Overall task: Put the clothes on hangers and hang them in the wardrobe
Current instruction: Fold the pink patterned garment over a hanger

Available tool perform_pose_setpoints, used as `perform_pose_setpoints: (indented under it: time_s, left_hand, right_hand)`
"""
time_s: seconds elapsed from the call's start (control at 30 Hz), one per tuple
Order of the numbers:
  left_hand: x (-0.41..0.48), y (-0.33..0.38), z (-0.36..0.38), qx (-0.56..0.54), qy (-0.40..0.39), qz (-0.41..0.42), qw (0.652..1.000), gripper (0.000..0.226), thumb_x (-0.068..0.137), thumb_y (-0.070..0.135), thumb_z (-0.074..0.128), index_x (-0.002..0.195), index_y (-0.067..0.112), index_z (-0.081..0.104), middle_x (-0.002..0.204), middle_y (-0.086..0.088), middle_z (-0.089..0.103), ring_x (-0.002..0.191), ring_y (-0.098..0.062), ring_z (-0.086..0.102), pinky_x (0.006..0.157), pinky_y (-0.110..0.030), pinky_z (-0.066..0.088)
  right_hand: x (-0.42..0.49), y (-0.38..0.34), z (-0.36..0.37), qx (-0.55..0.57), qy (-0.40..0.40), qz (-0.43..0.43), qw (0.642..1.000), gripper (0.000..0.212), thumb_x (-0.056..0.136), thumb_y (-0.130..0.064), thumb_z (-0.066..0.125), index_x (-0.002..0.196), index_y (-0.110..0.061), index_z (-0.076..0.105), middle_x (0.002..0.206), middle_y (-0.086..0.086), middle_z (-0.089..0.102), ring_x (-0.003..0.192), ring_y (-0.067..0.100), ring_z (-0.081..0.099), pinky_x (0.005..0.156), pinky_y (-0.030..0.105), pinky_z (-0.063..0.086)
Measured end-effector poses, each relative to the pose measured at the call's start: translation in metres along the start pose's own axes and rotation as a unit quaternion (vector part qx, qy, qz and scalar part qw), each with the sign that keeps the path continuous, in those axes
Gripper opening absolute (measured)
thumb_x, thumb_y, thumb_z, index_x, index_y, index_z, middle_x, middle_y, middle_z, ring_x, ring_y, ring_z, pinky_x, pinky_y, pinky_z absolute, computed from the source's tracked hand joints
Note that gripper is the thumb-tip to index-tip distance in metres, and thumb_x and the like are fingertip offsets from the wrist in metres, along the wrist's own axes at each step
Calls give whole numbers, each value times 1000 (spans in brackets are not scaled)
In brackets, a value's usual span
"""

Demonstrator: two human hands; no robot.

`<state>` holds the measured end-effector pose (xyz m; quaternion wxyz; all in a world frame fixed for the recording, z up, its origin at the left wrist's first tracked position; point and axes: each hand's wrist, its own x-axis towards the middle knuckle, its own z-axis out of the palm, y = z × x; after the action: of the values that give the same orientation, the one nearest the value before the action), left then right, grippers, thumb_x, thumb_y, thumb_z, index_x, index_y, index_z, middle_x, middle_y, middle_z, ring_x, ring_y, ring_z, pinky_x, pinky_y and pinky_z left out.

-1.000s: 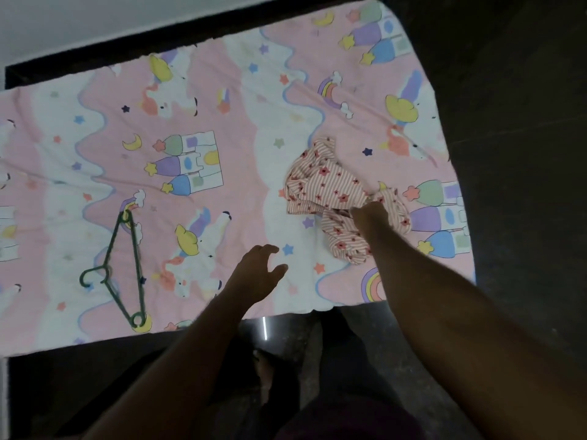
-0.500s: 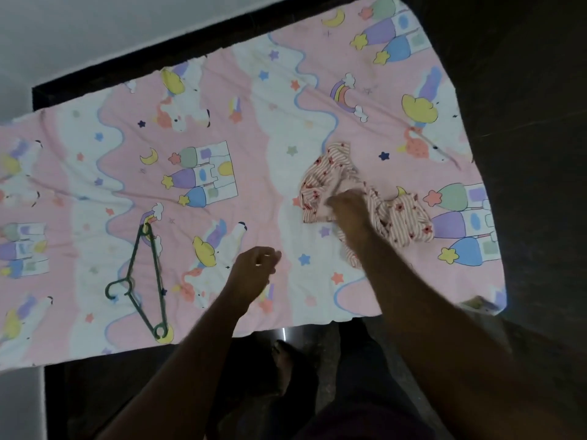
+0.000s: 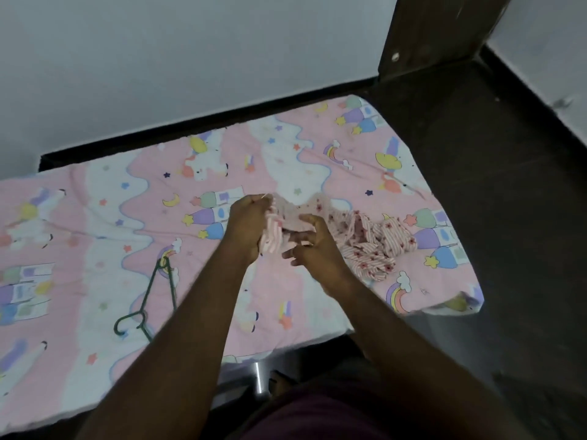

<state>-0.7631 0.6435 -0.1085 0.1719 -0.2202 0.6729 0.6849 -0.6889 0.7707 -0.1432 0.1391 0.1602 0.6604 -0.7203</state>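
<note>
The lower end of the green hanger [image 3: 152,300] is hidden behind the left forearm; the pink bedsheet [image 3: 95,217] is cut off at the left edge.

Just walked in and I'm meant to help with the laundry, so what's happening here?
A person is gathering a pink striped garment off the patterned bedsheet. The left hand grips one end, lifted, and the right hand holds it beside; the rest trails on the sheet. The green hanger lies untouched to the left.

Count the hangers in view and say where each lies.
1. The green hanger lies flat on the bed sheet, beside the left forearm, untouched by either hand. Its lower end is hidden behind that arm.
</note>
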Motion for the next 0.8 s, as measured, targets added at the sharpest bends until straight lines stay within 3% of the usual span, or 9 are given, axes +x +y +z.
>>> perform_pose_setpoints:
  time_s: [0.1, 0.17, 0.27, 0.33, 0.43, 0.57, 0.67, 0.73, 0.8]
  left_hand:
    - [-30, 22, -17, -2, -30, 65, 997, 11, 94, 10, 57, 90, 11, 68, 86, -10, 67, 79, -23, 64, 73, -31, 54]
    - [-44, 41, -25, -30, -53, 104, 993, 7, 93, 18, 63, 95, 12, 66, 87, -6, 67, 79, -19, 64, 71, -31, 55]
    - [-59, 62, -53, -84, -86, 163, 979, 41, 81, 33, 70, 113, 11, 57, 101, -6, 65, 85, -17, 64, 67, -31, 54]
    - [-63, 62, -67, -40, -102, 172, 979, 73, 68, 41, 74, 130, 13, 48, 117, -4, 62, 96, -15, 64, 74, -30, 54]
    - [-70, 43, -76, 79, -119, 171, 975, 114, 55, 57, 82, 149, 23, 28, 134, -2, 53, 118, -14, 57, 93, -35, 51]
    - [-82, 37, -63, 38, -33, 287, 957, 60, 80, 41, 77, 132, 20, 53, 121, 6, 65, 113, -9, 61, 93, -27, 51]
    - [-93, 58, -51, 5, 65, 352, 934, 15, 94, 32, 63, 91, 18, 67, 80, 10, 67, 72, -2, 60, 68, -22, 48]
    - [-93, 74, -46, 11, 124, 362, 924, 29, 97, 23, 55, 69, 18, 55, 62, 9, 52, 56, -3, 46, 58, -24, 37]
    - [-92, 89, -40, 0, 129, 347, 929, 24, 98, 21, 52, 74, 18, 57, 72, 5, 59, 65, -7, 54, 63, -27, 42]
  right_hand:
    - [-11, -25, 31, -57, -21, -95, 994, 36, 84, 12, 58, 112, -9, 54, 89, -10, 67, 76, -5, 62, 66, 12, 47]
    - [-9, -49, 47, -33, 25, -108, 993, 13, 86, 5, 50, 92, 2, 61, 70, -4, 69, 63, 1, 62, 62, 19, 48]
    - [-4, -85, 62, -77, 111, -112, 984, 22, 88, -21, 54, 86, -5, 69, 81, 12, 72, 72, 23, 66, 70, 42, 55]
    - [-7, -106, 62, -106, 128, -132, 977, 33, 86, -36, 54, 84, -6, 69, 80, 7, 73, 74, 25, 67, 71, 41, 55]
    - [-19, -129, 68, -88, 113, -162, 976, 34, 83, -31, 59, 81, 2, 65, 73, 13, 68, 66, 18, 56, 63, 34, 45]
    - [-29, -138, 73, -79, 68, -168, 980, 43, 64, -32, 66, 78, 9, 62, 69, 13, 61, 65, 18, 55, 63, 35, 43]
    - [-32, -145, 69, -116, 86, -183, 972, 42, 76, -36, 72, 50, -15, 46, 54, 0, 42, 54, 15, 39, 55, 29, 30]
    - [-29, -149, 59, -142, 109, -214, 960, 51, 87, -32, 65, 51, -23, 29, 52, -3, 29, 54, 14, 27, 55, 30, 22]
    - [-27, -157, 46, -170, 127, -241, 947, 48, 93, -28, 56, 53, -12, 35, 52, 3, 35, 56, 15, 30, 58, 32, 24]
